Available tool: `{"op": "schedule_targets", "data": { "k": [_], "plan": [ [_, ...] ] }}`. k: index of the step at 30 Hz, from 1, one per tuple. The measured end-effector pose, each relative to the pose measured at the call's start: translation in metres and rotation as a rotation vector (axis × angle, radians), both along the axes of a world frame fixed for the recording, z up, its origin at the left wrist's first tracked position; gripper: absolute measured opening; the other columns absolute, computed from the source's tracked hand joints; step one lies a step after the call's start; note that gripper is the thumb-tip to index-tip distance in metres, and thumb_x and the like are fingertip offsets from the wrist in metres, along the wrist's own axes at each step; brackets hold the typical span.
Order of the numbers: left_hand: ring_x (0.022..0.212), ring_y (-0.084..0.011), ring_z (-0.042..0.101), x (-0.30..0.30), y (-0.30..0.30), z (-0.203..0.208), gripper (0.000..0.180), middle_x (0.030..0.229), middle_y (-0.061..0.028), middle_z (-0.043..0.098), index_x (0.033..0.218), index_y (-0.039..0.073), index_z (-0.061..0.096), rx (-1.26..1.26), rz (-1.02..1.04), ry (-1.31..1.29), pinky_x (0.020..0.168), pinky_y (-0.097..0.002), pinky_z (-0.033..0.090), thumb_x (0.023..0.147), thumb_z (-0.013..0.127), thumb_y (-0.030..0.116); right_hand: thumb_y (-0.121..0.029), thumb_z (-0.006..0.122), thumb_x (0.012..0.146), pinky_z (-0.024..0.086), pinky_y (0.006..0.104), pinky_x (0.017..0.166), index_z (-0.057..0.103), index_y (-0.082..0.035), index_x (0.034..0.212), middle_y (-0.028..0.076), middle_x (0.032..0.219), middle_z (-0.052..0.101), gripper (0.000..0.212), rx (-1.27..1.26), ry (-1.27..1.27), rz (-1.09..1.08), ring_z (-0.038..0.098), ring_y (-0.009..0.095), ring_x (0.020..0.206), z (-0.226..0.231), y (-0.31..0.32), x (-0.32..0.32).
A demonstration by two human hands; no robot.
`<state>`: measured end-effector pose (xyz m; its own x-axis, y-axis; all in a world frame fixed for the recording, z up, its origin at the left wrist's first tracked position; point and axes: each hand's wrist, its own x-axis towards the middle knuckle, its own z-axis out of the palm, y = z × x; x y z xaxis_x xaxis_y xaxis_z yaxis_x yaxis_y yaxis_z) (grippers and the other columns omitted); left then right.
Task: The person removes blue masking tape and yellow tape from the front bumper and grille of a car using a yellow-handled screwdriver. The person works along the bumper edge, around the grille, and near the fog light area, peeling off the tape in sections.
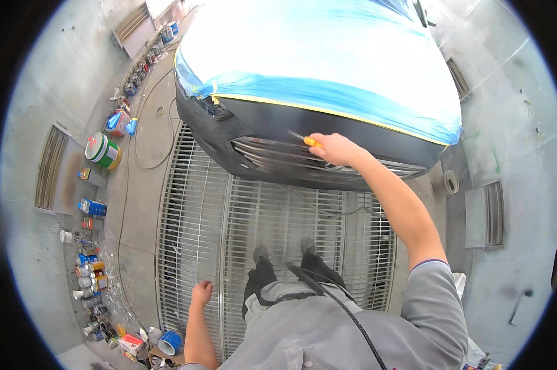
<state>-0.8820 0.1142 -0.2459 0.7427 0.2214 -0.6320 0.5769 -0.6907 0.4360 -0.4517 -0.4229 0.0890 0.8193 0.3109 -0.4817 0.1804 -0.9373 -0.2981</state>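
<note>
My right hand [335,150] reaches forward over the front of a dark car bumper [266,121], its fingers closed around a yellow-handled tool [311,142]. A thin grey tip sticks out of the tool to the left; its exact kind is not clear. Just beneath my hand are the slatted silver grille strips [272,155] of the bumper. Blue and clear masking film [352,86] covers the car above, edged with yellow tape [303,105]. My left hand [202,292] hangs low by my side with fingers curled in and nothing visible in them.
Metal floor grating [195,246] lies under my feet. A black hose [352,317] runs across my body. Along the left wall stand several cans and a green-and-white bucket [103,151]; a thin hose [136,139] lies on the floor there. A round container [451,181] stands right of the car.
</note>
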Motion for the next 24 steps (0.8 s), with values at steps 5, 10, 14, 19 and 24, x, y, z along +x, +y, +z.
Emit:
{"op": "schedule_targets", "data": {
  "k": [5,10,14,19,24],
  "plan": [
    [0.112,-0.0434,0.076,0.069,0.008,-0.012,0.032,0.115,-0.0221,0.081,0.122,0.007,0.081,-0.016,-0.153,-0.118,0.099,-0.0525,0.061,0.102,0.071,0.031,-0.048,0.056,0.113,0.059,0.0524,0.094,0.057,-0.020,0.156,0.022,0.121,0.078,0.051,-0.027,0.019,0.031,0.075,0.043,0.108,-0.013,0.055,0.027],
    [0.125,-0.0467,0.068,0.227,-0.051,0.013,0.038,0.136,-0.0253,0.071,0.137,0.007,0.072,-0.006,-0.479,-0.397,0.104,-0.0535,0.058,0.103,0.072,0.025,-0.045,0.054,0.114,0.060,0.0517,0.096,0.058,-0.020,0.156,0.020,0.124,0.078,0.049,-0.086,0.128,0.035,0.075,0.041,0.109,0.003,0.073,0.035],
    [0.128,-0.0430,0.066,0.371,-0.128,0.071,0.038,0.139,-0.0190,0.071,0.139,0.006,0.068,-0.146,-0.456,-0.851,0.107,-0.0500,0.056,0.101,0.072,0.012,-0.047,0.055,0.114,0.059,0.0523,0.097,0.058,-0.020,0.156,0.020,0.124,0.079,0.050,-0.120,0.096,0.017,0.075,0.041,0.111,0.017,0.056,0.037],
    [0.144,-0.0402,0.059,0.477,-0.231,0.145,0.051,0.155,-0.0185,0.064,0.148,0.004,0.065,-0.148,-0.367,-1.259,0.120,-0.0480,0.049,0.099,0.075,0.008,-0.045,0.057,0.114,0.058,0.0549,0.096,0.059,-0.018,0.153,0.024,0.118,0.078,0.047,-0.095,0.104,-0.041,0.073,0.047,0.110,0.033,0.024,0.021],
    [0.162,-0.0415,0.039,0.539,-0.282,0.090,0.068,0.173,-0.0176,0.047,0.164,0.006,0.052,-0.065,-0.073,-1.395,0.131,-0.0593,0.031,0.102,0.071,0.026,-0.037,0.060,0.112,0.055,0.0531,0.083,0.058,-0.017,0.145,0.023,0.100,0.075,0.040,0.065,0.051,-0.106,0.072,0.046,0.094,0.018,-0.004,-0.003]
  ]
}}
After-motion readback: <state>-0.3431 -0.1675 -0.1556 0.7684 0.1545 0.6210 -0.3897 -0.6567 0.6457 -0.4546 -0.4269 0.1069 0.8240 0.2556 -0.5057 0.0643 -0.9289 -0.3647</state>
